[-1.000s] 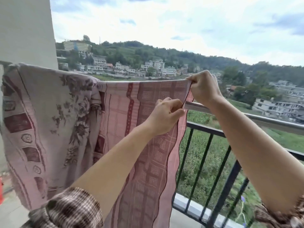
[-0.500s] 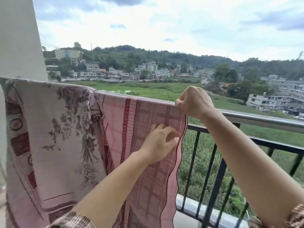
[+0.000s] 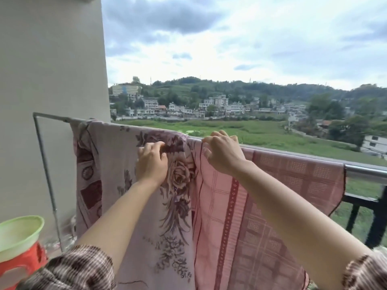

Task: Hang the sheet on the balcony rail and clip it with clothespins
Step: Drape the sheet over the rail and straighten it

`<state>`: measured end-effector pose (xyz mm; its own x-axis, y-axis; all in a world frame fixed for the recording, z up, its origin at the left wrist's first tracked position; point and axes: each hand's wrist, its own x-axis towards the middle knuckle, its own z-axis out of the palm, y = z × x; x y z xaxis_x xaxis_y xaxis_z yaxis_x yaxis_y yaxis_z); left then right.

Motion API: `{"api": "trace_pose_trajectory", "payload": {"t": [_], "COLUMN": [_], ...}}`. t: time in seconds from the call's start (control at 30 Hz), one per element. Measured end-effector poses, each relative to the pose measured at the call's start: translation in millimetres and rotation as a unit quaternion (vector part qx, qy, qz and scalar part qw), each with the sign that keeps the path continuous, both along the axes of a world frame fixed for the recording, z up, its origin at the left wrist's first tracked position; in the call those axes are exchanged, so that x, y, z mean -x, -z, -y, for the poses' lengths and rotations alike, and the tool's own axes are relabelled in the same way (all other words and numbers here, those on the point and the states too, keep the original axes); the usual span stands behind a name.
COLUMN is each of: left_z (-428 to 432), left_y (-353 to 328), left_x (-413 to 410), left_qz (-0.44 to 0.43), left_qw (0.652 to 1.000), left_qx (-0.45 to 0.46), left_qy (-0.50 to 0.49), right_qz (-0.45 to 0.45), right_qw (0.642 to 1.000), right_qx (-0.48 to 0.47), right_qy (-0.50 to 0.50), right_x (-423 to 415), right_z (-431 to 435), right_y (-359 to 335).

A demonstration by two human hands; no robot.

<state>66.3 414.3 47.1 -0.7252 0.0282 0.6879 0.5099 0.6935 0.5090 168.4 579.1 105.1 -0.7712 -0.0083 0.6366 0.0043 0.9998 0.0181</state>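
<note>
Sheet drapes over the balcony rail, bunched between the fingers. Left hand pinches a floral fold; right hand curls its fingers over cloth atop the rail. Spreading seems underway; clipping next calls for clothespins, none in view.

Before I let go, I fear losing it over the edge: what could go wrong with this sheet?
1. No clothespin shows on the sheet; merely draped over the rail, it might slip off toward the field.
2. It bunches between the left hand and right hand; that fold may dry poorly.
</note>
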Motion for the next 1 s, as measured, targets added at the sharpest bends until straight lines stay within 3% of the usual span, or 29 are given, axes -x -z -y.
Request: {"api": "trace_pose_trajectory", "payload": {"t": [0.1, 0.23, 0.33, 0.43, 0.63, 0.73, 0.83, 0.9, 1.0], "left_z": [14.2, 16.0, 15.5, 15.7, 28.4, 56.8, 97.4, 125.8, 160.0], "left_y": [-16.5, -21.9, -13.2, -11.8, -22.1, -26.2, -24.5, -22.0, -22.0], "left_x": [50.7, 108.1, 135.0, 146.6, 162.0, 188.1, 232.1, 267.4, 304.2], "left_qz": [-0.039, -0.093, -0.178, -0.194, -0.24, -0.241, -0.179, -0.095, 0.035], "left_qw": [0.997, 0.977, 0.958, 0.933, 0.914, 0.926, 0.968, 0.987, 0.972], "left_qx": [0.063, 0.15, 0.039, -0.043, -0.023, -0.018, -0.028, -0.085, -0.233], "left_qy": [0.027, 0.121, 0.223, 0.301, 0.326, 0.29, 0.171, 0.094, 0.009], "right_qz": [-0.008, 0.003, -0.033, -0.069, -0.119, -0.126, -0.145, -0.174, -0.233], "right_qw": [0.999, 0.995, 0.988, 0.98, 0.967, 0.967, 0.959, 0.94, 0.893], "right_qx": [-0.016, 0.04, 0.113, 0.155, 0.203, 0.182, 0.169, 0.174, 0.212], "right_qy": [0.049, 0.091, 0.1, 0.108, 0.101, 0.126, 0.177, 0.237, 0.321], "right_x": [40.6, 75.5, 86.2, 86.4, 81.3, 82.2, 81.6, 72.8, 50.8], "right_z": [24.5, 44.0, 43.4, 40.8, 51.6, 50.4, 46.7, 41.0, 28.8], "right_y": [-0.4, 0.3, 6.0, 10.7, 3.0, 2.3, 4.4, 4.0, 1.3]}}
